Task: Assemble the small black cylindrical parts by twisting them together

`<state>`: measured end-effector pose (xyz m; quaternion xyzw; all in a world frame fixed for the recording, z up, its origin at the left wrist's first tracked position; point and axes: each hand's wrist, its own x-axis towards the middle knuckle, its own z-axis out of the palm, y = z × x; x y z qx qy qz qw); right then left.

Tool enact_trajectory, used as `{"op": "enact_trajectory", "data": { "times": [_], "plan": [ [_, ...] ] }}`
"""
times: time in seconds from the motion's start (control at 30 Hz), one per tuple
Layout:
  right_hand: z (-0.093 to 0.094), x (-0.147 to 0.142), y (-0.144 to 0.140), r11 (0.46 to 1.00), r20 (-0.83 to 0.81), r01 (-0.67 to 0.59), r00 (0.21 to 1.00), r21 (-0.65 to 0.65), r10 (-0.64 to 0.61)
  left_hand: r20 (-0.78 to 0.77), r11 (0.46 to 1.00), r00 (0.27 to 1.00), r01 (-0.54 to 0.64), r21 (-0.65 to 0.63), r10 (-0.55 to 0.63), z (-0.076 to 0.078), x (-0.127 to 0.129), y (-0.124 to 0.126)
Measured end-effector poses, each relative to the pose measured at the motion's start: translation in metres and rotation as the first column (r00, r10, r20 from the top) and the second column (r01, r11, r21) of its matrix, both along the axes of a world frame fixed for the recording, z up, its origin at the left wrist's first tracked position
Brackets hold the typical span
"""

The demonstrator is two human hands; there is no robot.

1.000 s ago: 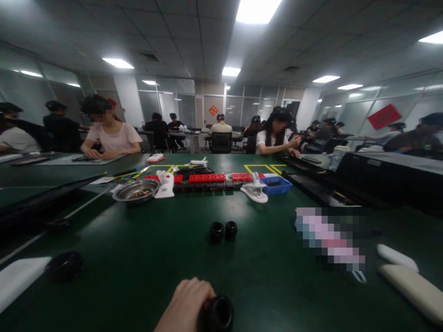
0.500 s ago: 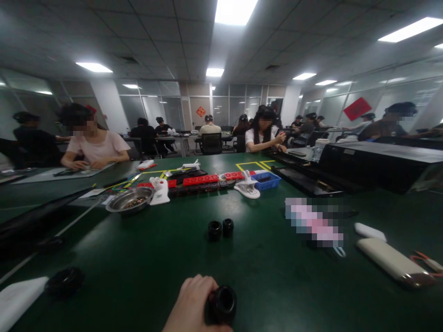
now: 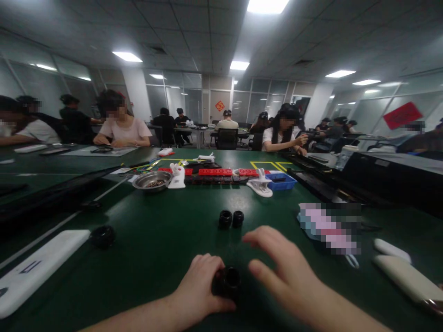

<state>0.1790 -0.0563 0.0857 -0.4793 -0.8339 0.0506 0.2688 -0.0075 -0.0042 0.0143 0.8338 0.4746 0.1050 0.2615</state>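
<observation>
Low centre of the frame: left hand (image 3: 199,288) wrapped around a black ring (image 3: 226,282), fingers closed on it, ring resting on the green table (image 3: 155,249). Just right of it, right hand (image 3: 280,272) hovering with fingers spread apart, holding nothing, thumb close to the ring but not clearly touching. Above them, mid-frame: two black rings (image 3: 231,219) side by side, touching each other, apart from both hands. Left of centre: another black ring (image 3: 102,236) beside a white slab (image 3: 38,269) at lower left. Further up: metal bowl (image 3: 152,180), red strips (image 3: 215,172), blue tray (image 3: 282,181). Lower right: two pale oblong things (image 3: 404,272). Other people seated along the table's far edge.
</observation>
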Motion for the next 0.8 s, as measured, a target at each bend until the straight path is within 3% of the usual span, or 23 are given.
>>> {"op": "enact_trajectory", "data": {
  "times": [0.13,0.23,0.3,0.4,0.47,0.57,0.67,0.8],
  "plan": [
    [-0.015,-0.025,0.027,0.987,0.194,0.001,0.980,-0.164,0.032,0.015,0.997,0.999,0.040,0.070,-0.042,-0.008,0.001,0.002],
    [-0.032,-0.033,0.029,0.982,0.266,-0.040,0.960,-0.186,0.090,0.011,0.992,0.999,0.047,0.114,-0.049,-0.016,0.001,0.004],
    [-0.038,-0.031,0.031,0.971,0.223,-0.117,0.961,-0.210,0.164,-0.004,0.994,0.999,0.035,0.106,-0.035,-0.019,0.001,0.005],
    [-0.044,-0.025,0.037,0.924,0.015,-0.292,0.952,-0.247,0.305,0.028,0.998,0.998,0.055,0.039,-0.056,-0.016,0.000,0.007],
    [-0.048,-0.020,0.040,0.916,-0.104,-0.350,0.936,-0.197,0.335,0.069,0.998,0.996,0.061,-0.003,-0.061,-0.010,0.000,0.007],
    [-0.053,-0.017,0.042,0.955,-0.112,-0.270,0.960,-0.121,0.257,0.067,0.998,0.996,0.060,-0.032,-0.057,-0.002,0.001,0.007],
    [-0.052,-0.017,0.040,0.966,-0.068,-0.181,0.983,-0.182,0.171,0.021,0.998,0.998,0.053,-0.035,-0.052,0.000,0.001,0.007],
    [-0.041,-0.019,0.038,0.883,-0.162,-0.302,0.952,-0.359,0.260,0.008,0.999,0.999,0.036,-0.016,-0.036,-0.007,0.001,0.008]
  ]
}}
